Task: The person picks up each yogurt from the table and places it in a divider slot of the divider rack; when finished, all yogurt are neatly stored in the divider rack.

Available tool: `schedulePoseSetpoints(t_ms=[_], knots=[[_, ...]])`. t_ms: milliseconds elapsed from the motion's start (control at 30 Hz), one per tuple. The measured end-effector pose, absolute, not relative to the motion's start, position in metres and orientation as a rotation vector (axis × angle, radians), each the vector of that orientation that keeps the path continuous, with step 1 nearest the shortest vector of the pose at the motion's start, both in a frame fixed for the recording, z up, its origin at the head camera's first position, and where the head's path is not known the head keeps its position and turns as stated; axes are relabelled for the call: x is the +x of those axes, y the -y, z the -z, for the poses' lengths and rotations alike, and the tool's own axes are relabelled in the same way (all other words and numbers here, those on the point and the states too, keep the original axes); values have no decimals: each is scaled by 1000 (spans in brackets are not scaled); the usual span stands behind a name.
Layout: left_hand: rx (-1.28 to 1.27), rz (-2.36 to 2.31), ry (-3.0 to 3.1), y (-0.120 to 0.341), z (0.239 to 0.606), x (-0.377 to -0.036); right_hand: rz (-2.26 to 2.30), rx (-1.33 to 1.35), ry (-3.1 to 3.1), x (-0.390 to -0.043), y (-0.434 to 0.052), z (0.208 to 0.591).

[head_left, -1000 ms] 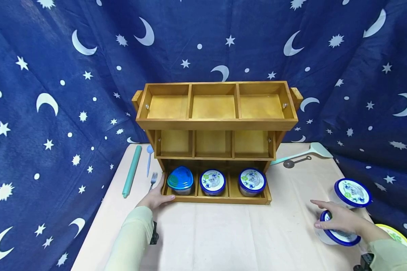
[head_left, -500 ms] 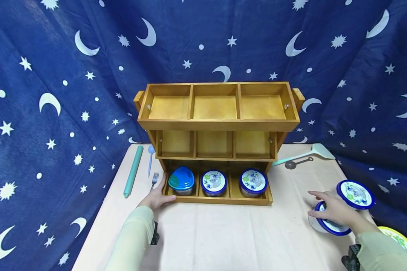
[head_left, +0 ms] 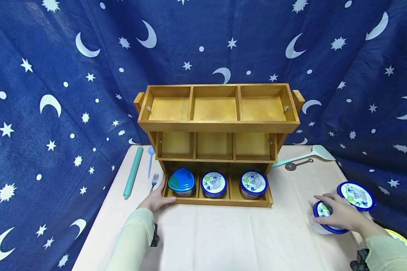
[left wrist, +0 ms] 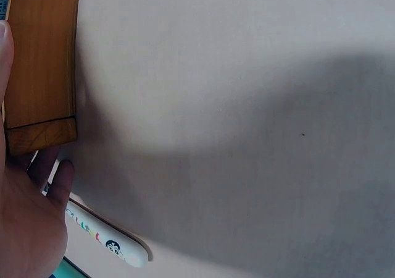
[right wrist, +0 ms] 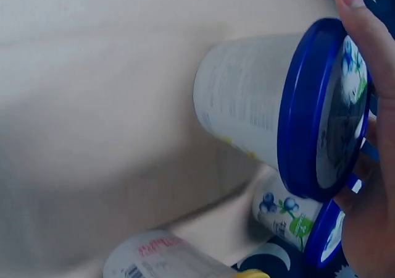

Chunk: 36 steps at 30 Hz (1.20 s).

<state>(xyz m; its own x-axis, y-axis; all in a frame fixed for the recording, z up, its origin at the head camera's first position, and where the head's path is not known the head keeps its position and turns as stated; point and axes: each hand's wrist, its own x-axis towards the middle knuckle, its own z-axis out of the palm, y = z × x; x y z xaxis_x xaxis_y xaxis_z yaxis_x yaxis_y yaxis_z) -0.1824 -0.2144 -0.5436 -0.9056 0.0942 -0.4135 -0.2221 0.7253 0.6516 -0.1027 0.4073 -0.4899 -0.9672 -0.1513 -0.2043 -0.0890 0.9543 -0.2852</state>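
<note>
My left hand (head_left: pixel 156 199) grips the front left corner of a three-tier wooden shelf (head_left: pixel 220 202), thumb on its front edge. The left wrist view shows that wooden corner (left wrist: pixel 42 62) beside the hand. My right hand (head_left: pixel 342 213) lies over the blue-rimmed lid of an upright plastic tub (head_left: pixel 320 227), fingers spread. In the right wrist view, the thumb extends past the lid of this tub (right wrist: pixel 247 92), and the other fingers are partly hidden behind it. The shelf's bottom tier holds a blue-lidded container (head_left: pixel 181 180) and two blue-rimmed tubs, left (head_left: pixel 213 183) and right (head_left: pixel 253 183).
Another blue-rimmed tub (head_left: pixel 356 195) stands behind my right hand, and a yellow-lidded one (head_left: pixel 401 241) at the lower right. A teal roll (head_left: pixel 133 173), a blue spoon (head_left: pixel 150 162) and a fork (head_left: pixel 154 180) lie left. A mint turner (head_left: pixel 320 152) and dark spoon (head_left: pixel 290 166) lie right.
The tub under my right hand has shifted slightly left and away from me, then stopped. Since then the right hand has moved a little right over its lid. My left hand stays at the shelf corner.
</note>
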Motion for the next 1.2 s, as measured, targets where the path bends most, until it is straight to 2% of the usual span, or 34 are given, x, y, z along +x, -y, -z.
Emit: schedulePoseSetpoints(t_ms=[533,1200], knots=[[-60,-1004,-2538,214,544,-183,333,-304,-2873,-93,-410,491],[-75,-1008,-2530,214,543,-180,566,-521,-3034,-128,-356,432]])
